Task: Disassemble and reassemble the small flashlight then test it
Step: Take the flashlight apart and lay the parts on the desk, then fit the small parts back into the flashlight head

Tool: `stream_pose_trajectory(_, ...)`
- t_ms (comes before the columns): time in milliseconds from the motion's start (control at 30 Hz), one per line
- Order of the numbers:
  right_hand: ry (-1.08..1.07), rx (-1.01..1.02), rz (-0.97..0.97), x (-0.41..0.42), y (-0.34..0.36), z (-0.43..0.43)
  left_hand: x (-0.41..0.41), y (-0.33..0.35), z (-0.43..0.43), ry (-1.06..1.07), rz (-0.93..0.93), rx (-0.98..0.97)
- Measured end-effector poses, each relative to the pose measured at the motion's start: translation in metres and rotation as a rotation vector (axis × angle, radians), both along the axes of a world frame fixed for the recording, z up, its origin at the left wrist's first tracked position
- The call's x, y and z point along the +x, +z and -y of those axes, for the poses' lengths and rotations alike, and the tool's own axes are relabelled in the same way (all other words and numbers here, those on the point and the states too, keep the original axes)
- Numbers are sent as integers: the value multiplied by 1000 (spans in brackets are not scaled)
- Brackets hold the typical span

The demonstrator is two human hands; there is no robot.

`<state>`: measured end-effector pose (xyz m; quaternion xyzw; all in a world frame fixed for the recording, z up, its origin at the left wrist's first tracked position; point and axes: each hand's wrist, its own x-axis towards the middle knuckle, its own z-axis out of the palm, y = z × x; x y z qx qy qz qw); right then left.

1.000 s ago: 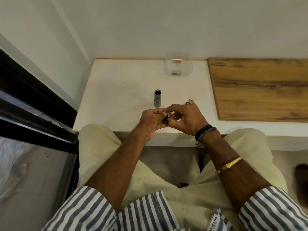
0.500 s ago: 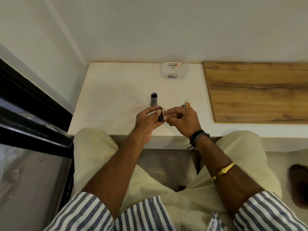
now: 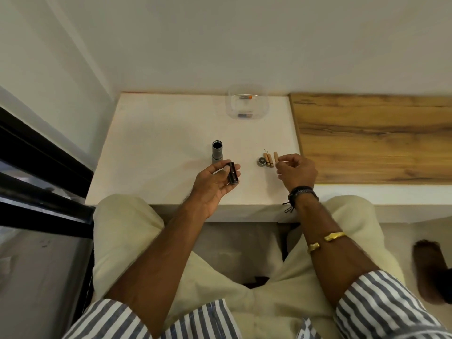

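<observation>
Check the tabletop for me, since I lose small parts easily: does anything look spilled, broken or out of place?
Nothing stands out. The grey flashlight body stands upright on the white table, the round cap and small batteries lie grouped together, and the left hand holds the black battery holder. All of that fits mid-disassembly.

Grey flashlight body (image 3: 217,154), seemingly black holder (image 3: 232,176), striped sleeves (image 3: 381,307)
</observation>
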<state>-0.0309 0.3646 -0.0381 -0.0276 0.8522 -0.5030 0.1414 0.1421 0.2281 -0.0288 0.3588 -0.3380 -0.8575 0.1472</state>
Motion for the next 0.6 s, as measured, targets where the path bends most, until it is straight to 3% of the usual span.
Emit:
stream_pose_trajectory(167, 27, 150, -119, -3, -15, 5, 0, -3, 2, 14, -12, 14)
stream_pose_trajectory(600, 77, 170, -181, -1, -19, 8, -2, 10, 0, 8, -145, 49)
